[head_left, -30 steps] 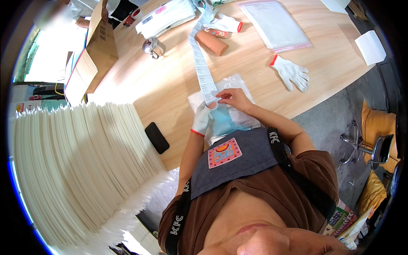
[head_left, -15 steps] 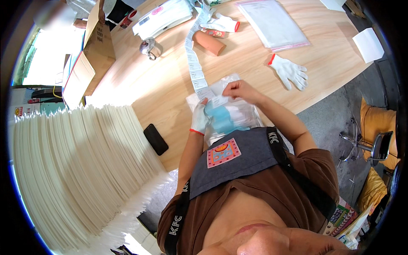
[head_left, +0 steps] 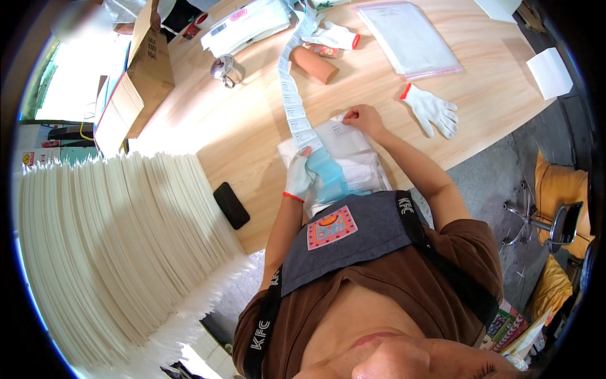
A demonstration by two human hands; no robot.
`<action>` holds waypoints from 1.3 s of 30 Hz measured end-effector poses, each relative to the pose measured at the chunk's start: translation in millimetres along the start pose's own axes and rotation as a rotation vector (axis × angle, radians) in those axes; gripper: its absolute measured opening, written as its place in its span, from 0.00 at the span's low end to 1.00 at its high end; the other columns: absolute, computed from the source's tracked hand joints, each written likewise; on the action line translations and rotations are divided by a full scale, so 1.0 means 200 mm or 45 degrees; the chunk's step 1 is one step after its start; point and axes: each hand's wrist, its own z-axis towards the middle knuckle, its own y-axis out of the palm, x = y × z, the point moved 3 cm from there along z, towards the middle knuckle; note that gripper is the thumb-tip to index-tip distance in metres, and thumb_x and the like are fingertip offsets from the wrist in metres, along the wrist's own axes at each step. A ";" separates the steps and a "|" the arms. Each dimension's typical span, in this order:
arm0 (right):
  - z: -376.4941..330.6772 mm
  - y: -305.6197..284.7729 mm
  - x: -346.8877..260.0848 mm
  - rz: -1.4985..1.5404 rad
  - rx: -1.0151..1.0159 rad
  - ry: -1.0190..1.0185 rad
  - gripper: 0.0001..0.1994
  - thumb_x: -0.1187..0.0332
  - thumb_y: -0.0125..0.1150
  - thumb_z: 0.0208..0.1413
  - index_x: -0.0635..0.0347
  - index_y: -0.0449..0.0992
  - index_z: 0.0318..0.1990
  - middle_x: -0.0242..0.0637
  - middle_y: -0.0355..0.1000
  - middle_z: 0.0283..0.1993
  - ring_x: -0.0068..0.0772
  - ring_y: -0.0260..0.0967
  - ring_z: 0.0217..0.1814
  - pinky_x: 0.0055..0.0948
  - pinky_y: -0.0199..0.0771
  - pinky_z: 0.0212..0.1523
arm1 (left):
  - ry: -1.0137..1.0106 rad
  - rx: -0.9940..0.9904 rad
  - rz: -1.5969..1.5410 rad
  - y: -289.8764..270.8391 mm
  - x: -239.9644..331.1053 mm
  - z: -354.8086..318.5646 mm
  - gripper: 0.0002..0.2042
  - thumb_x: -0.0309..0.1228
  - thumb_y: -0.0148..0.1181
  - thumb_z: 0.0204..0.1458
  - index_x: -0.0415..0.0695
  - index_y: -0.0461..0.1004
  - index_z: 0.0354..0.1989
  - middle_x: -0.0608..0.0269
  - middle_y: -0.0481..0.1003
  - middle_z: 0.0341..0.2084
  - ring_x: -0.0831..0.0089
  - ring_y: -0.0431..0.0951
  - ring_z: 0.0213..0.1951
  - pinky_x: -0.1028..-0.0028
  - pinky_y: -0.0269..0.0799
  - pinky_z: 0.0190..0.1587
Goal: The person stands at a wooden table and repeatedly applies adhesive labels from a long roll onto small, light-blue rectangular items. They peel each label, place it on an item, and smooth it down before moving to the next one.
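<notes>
- Filling the left of the view: tall stack of cream sheets (head_left: pixel 107 252), thin edges fanned into fine ridges, upright beside the bench (head_left: pixel 208 126) of pale smooth wood grain.
- Standing at the bench's far left corner: brown cardboard box (head_left: pixel 136 79), flaps open, matte and creased.
- Lying flat near the front bench edge, just beside the stack: black phone (head_left: pixel 231 205), glossy rounded slab.
- Resting further back: small shiny metal cup (head_left: pixel 222 67) with a handle.
- Running from the far side down toward the middle: long narrow strip of white labels (head_left: pixel 291 95), papery, slightly curved, its near end under the left hand.
- Left hand (head_left: pixel 298 179) in a white knitted glove with a red cuff, fingers together and pressed flat on the strip's end and on the clear plastic bag (head_left: pixel 338 155).
- Clear plastic bag at the front middle of the bench, glossy and wrinkled, holding a soft light-blue item (head_left: pixel 328 177) and white folded material.
- Lying behind, near the strip: terracotta-coloured cylinder (head_left: pixel 314 64), smooth, on its side.
- Right hand (head_left: pixel 361 118), bare, fingers pinched together on the bag's far top corner.
- Well apart to the right: loose white knitted glove (head_left: pixel 432 110), red-edged cuff, fingers splayed flat.
- Further back: flat clear zip pouches (head_left: pixel 407 38) with a pink edge, stacked.
</notes>
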 end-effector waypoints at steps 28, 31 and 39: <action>-0.19 -0.07 -0.14 0.441 -0.111 -0.270 0.08 0.66 0.62 0.45 0.61 0.77 0.28 0.34 0.75 0.26 0.23 0.71 0.29 0.22 0.68 0.31 | -0.037 -0.079 -0.216 0.07 0.06 -0.08 0.13 0.27 0.47 0.55 0.36 0.64 0.47 0.53 0.72 0.38 0.61 0.75 0.39 0.64 0.72 0.42; -0.36 -0.07 -0.23 0.311 -0.487 -0.616 0.07 0.66 0.61 0.45 0.58 0.78 0.29 0.34 0.75 0.28 0.26 0.71 0.30 0.24 0.68 0.33 | 0.094 -0.053 -0.103 0.22 0.16 -0.21 0.14 0.29 0.47 0.55 0.35 0.64 0.48 0.53 0.72 0.38 0.60 0.74 0.39 0.64 0.72 0.42; -0.36 -0.07 -0.25 0.041 -0.569 -0.281 0.09 0.62 0.58 0.49 0.56 0.77 0.32 0.34 0.73 0.31 0.25 0.68 0.28 0.25 0.67 0.30 | 0.204 -0.114 0.212 0.04 -0.02 0.00 0.14 0.22 0.50 0.52 0.35 0.65 0.48 0.57 0.72 0.40 0.68 0.74 0.40 0.71 0.72 0.43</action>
